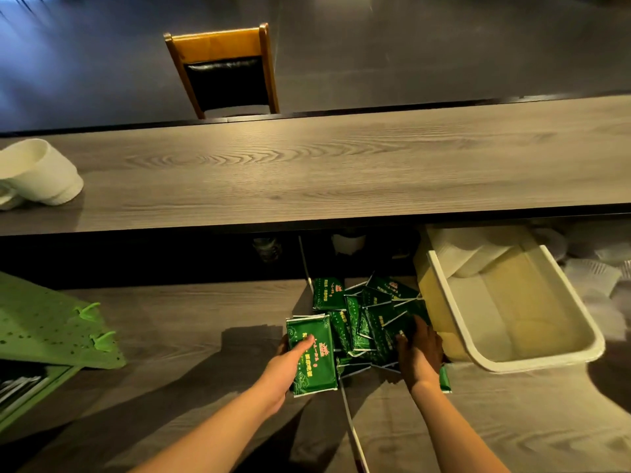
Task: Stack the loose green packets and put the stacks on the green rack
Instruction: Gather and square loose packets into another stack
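Observation:
A heap of loose green packets (pixel 372 315) lies on the lower wooden counter at centre. My left hand (pixel 288 356) grips a small stack of green packets (pixel 312 356), thumb on top, fingers underneath. My right hand (pixel 418 349) rests on the right side of the heap, its fingers on the loose packets; one more packet (pixel 444 378) peeks out under its wrist. The green rack (pixel 51 326), a perforated board with hooks, sits at the far left.
A cream plastic bin (pixel 512 305) lies tipped right beside the heap. White stacked cups (pixel 37 172) lie on the upper counter (pixel 324 165) at left. A wooden chair (pixel 225 70) stands behind it. Clear plastic containers (pixel 597 268) pile at the far right.

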Tool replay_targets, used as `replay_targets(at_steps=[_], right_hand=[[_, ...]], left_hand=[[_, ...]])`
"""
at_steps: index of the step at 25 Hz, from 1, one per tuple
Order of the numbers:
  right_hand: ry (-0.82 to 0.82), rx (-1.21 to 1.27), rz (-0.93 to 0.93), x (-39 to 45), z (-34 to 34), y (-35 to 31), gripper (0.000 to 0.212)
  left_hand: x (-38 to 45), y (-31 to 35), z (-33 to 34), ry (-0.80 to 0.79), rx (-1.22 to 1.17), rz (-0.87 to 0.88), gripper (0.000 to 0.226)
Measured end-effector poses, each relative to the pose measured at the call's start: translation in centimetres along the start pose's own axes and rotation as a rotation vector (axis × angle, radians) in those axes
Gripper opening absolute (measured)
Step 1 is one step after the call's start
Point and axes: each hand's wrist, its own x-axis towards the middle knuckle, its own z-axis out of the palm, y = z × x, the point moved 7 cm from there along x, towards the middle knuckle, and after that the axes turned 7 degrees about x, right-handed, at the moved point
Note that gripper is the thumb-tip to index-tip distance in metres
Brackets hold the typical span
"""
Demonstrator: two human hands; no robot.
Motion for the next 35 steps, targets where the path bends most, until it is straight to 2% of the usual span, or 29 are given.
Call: replay_targets(at_steps=[1, 4, 6, 7, 10, 12, 14, 15, 16, 18, 20, 21, 23, 24, 26, 28, 31, 33, 35], right_hand=[[-0.023, -0.016, 0.025, 0.0, -0.1, 0.2, 0.061], [-0.078, -0.109, 0.065, -0.1, 0.1, 0.1, 0.075], [-0.144, -0.131, 0.071, -0.3, 0.8, -0.4, 0.076], [-0.191, -0.082, 0.08, -0.5, 1.5, -0.5, 0.072], [-0.359, 0.289, 0.271, -2.3, 3.8, -1.2, 0.048], [-0.337, 0.372, 0.307, -3.5, 4.0, -2.7, 0.045], [-0.234, 0.398, 0.326, -4.6, 3.3, -4.5, 0.06], [-0.195, 0.492, 0.353, -5.5, 2.6, -5.8, 0.061], [-0.165, 0.63, 0.398, -6.4, 2.3, -6.7, 0.056], [-0.248, 0.828, 0.431, -8.0, 2.5, -9.1, 0.037], [-0.406, 0.859, 0.364, -9.4, 3.8, -11.7, 0.018], [-0.456, 0.83, 0.302, -9.9, 4.7, -12.6, 0.017], [-0.45, 0.721, 0.169, -10.7, 5.7, -14.7, 0.05], [-0.422, 0.671, 0.105, -10.9, 5.8, -15.7, 0.059], [-0.346, 0.617, 0.021, -11.7, 5.6, -17.2, 0.053], [-0.386, 0.615, -0.021, -12.6, 6.2, -18.3, 0.046], [-0.517, 0.665, -0.012, -13.7, 7.7, -18.7, 0.049], [-0.53, 0.666, -0.011, -13.7, 8.1, -18.6, 0.049], [-0.49, 0.71, -0.002, -13.0, 7.7, -18.5, 0.049]], left_hand=[[0.0, -0.1, 0.0, 0.0, -0.011, -0.002, 0.144], [0.0, -0.3, -0.3, 0.02, -0.033, -0.02, 0.129], [0.2, -0.5, -0.7, 0.029, -0.046, -0.029, 0.134], [0.3, -0.7, -0.9, 0.03, -0.046, -0.035, 0.135], [0.5, -1.1, -1.9, 0.026, -0.054, -0.048, 0.141], [0.7, -1.4, -2.5, 0.022, -0.072, -0.045, 0.138], [1.0, -2.1, -3.8, 0.037, -0.09, -0.048, 0.132], [1.1, -2.4, -4.4, 0.039, -0.097, -0.051, 0.128], [1.5, -2.9, -5.0, 0.045, -0.108, -0.066, 0.126], [0.9, -2.7, -5.7, -0.006, -0.128, -0.068, 0.124], [0.0, -1.9, -6.0, -0.027, -0.099, -0.036, 0.118], [-0.7, -1.2, -6.0, -0.043, -0.085, -0.007, 0.111], [-1.9, -0.3, -6.0, -0.125, -0.127, 0.053, 0.09], [-2.5, 0.3, -5.7, -0.159, -0.117, 0.074, 0.078], [-3.2, 1.0, -5.7, -0.172, -0.116, 0.106, 0.057], [-3.3, 1.2, -5.8, -0.153, -0.144, 0.128, 0.044], [-3.1, 1.1, -5.4, -0.17, -0.158, 0.127, 0.039], [-2.6, 0.8, -5.1, -0.184, -0.168, 0.117, 0.036], [-2.0, 0.6, -4.9, -0.174, -0.157, 0.082, 0.042]])
